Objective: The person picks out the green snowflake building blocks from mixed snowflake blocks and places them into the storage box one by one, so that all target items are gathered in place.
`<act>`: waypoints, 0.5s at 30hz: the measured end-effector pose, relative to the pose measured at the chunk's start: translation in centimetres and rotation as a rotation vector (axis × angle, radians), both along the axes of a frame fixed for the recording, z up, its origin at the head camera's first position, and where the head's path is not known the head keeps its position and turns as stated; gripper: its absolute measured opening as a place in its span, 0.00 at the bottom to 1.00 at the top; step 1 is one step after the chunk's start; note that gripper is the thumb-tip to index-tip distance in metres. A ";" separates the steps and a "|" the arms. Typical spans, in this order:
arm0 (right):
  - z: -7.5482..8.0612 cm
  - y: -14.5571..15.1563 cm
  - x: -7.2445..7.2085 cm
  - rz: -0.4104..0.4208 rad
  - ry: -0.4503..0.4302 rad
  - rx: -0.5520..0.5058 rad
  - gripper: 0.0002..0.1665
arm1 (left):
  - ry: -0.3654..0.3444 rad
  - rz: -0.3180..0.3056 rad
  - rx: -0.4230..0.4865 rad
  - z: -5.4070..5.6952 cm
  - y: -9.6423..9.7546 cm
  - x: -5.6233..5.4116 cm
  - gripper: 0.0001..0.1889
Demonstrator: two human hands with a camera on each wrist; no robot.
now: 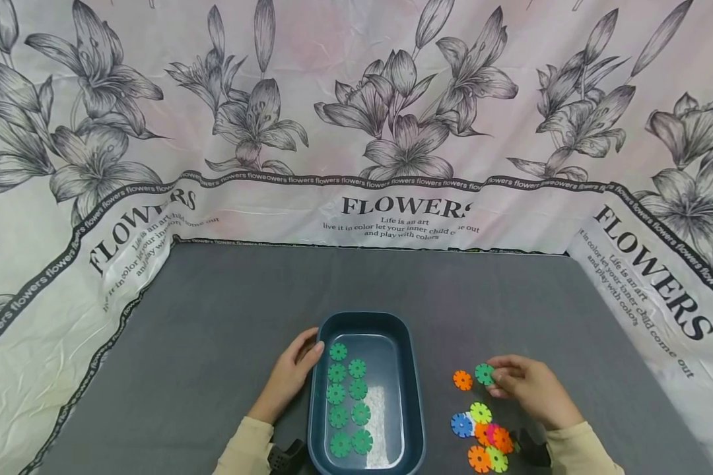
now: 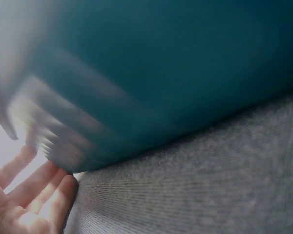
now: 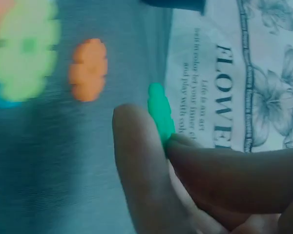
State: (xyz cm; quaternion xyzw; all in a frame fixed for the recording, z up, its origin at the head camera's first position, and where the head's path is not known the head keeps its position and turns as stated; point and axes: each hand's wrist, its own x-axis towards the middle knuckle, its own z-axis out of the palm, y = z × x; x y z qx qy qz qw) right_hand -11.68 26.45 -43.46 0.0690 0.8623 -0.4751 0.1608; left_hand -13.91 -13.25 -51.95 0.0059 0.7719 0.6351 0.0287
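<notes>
My right hand (image 1: 531, 386) pinches a green interlocking disc (image 1: 484, 374) by its edge, between thumb and fingertips. In the right wrist view that green disc (image 3: 159, 109) shows nearly edge-on. My left hand (image 1: 291, 373) holds the left side of a dark blue tray (image 1: 417, 396), the thumb at the rim. In the left wrist view, the fingers (image 2: 34, 183) rest along the tray's outer wall (image 2: 176, 73). Inside the tray, several green discs (image 1: 360, 413) lie in two columns along the left side.
An orange disc (image 1: 462, 380) lies just left of the right hand. Nearer the front is a loose cluster of mixed discs, including a blue disc (image 1: 461, 425) and a yellow disc (image 1: 480, 413). Grey cloth (image 1: 237, 290) covers the table, with flower-printed sheeting (image 1: 261, 211) around it.
</notes>
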 end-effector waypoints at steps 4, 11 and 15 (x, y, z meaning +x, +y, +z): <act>1.6 -0.4 -1.1 0.071 0.005 -0.104 0.21 | 0.006 -0.003 -0.009 -0.1 0.0 0.0 0.27; 3.6 -3.5 -3.4 0.238 -0.047 -0.329 0.26 | -0.002 -0.009 0.006 -0.2 0.0 0.1 0.27; 3.9 -5.9 -5.0 0.322 -0.072 -0.397 0.25 | 0.010 -0.010 0.011 -0.1 -0.1 0.0 0.26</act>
